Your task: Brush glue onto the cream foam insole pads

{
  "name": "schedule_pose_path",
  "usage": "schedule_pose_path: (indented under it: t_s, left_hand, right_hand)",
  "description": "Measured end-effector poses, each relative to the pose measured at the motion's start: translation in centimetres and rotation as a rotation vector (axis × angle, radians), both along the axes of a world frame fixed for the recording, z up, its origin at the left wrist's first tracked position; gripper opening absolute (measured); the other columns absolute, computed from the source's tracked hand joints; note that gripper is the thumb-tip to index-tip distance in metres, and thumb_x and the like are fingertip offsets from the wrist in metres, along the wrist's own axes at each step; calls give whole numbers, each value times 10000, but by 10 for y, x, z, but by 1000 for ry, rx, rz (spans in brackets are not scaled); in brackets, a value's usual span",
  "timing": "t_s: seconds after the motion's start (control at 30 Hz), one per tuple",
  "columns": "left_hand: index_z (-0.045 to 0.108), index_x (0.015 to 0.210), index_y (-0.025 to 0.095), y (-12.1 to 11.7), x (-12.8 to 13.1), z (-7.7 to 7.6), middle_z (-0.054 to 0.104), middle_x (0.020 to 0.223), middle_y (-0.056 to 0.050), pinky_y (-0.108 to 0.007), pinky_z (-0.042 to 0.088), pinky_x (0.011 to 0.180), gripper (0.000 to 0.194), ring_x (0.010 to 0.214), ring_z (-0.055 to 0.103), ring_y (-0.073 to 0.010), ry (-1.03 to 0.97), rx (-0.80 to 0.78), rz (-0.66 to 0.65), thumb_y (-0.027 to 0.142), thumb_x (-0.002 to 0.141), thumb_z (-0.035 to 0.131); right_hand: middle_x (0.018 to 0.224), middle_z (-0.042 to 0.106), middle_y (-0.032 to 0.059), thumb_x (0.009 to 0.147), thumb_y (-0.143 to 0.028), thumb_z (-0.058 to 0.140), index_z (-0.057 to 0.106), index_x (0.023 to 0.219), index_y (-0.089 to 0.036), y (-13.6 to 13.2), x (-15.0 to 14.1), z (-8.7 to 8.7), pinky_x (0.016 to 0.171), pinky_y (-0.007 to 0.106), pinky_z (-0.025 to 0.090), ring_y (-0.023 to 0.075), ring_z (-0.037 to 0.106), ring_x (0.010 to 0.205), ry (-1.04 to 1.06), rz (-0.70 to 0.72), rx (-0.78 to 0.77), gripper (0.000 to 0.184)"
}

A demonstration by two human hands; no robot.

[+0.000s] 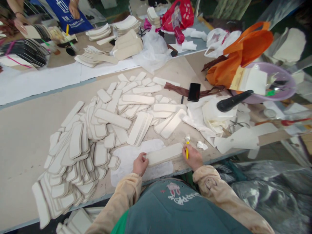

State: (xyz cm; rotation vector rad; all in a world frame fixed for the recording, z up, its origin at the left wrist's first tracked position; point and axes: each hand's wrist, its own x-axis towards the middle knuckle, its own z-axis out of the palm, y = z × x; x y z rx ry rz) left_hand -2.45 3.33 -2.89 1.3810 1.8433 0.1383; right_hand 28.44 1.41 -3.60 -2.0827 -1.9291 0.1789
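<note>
My left hand (140,163) grips the left end of a long cream padded strip (164,154) that lies across a white sheet (126,156) at the table's near edge. At the strip's right end my right hand (192,156) is closed around a yellow brush (187,147) with a whitish tip pointing up. A big heap of the same cream strips (97,130) spreads over the table to the left and behind.
A black phone (194,92), a black-handled tool (234,100), scissors (236,123), an orange bag (241,52) and a purple basin (280,81) crowd the right. Another person's hands (73,8) work at the far table among stacked pieces (126,45).
</note>
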Motion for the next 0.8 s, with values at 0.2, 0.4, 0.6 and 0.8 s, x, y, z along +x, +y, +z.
schedule_pose_path:
  t_s: [0.2,0.4,0.6,0.8]
  left_hand:
    - [624,1146,183,-5,-2,-7,560,611,53,-206,416,625,383,563,515,-87,-52,57,-4,180,775,531]
    - [632,1143,179,-8,-5,-13,559,615,45,-213,434,623,378,564,512,-89,-87,99,-1,206,780,531]
    - [634,1141,180,-11,-7,-18,574,620,34,-222,458,610,372,584,541,-105,-158,116,5,233,783,548]
    - [647,1123,193,-14,-8,-22,601,640,25,-233,482,620,366,599,568,-117,-173,141,25,239,765,587]
  right_hand:
    - [722,646,59,858,-265,475,583,873,-191,-5,-2,-1,545,273,408,185,611,650,-17,23,34,131]
    - [861,646,83,874,-361,487,559,949,-187,-9,1,-1,618,288,457,212,614,778,21,-19,46,203]
    - [914,629,95,882,-371,496,522,998,-189,-2,3,-5,741,338,482,244,593,884,84,16,41,217]
    - [913,613,108,882,-393,479,521,1003,-188,-2,3,-12,788,398,488,266,593,888,205,-30,43,242]
